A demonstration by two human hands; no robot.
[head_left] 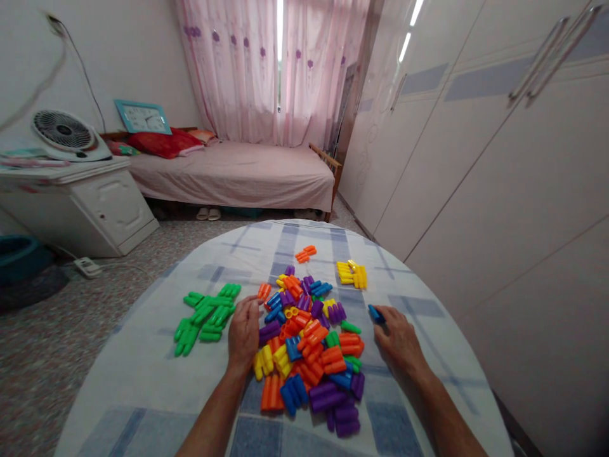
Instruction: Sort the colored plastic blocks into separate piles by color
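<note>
A mixed heap of plastic building pieces, each like joined tubes in orange, purple, blue, yellow or green, lies on the round table. At its left edge rests my left hand, fingers loosely extended, their tips close to an orange piece. I see nothing held in it. To the right of the heap, my right hand pinches a blue piece between thumb and fingers, just over the cloth. Green pieces form a separate group beyond my left hand. Yellow pieces are gathered at the far right.
Two or so orange pieces lie near the table's far side. A checked cloth covers the table. Beyond stand a bed, a white cabinet with a fan, and a tall wardrobe along the right.
</note>
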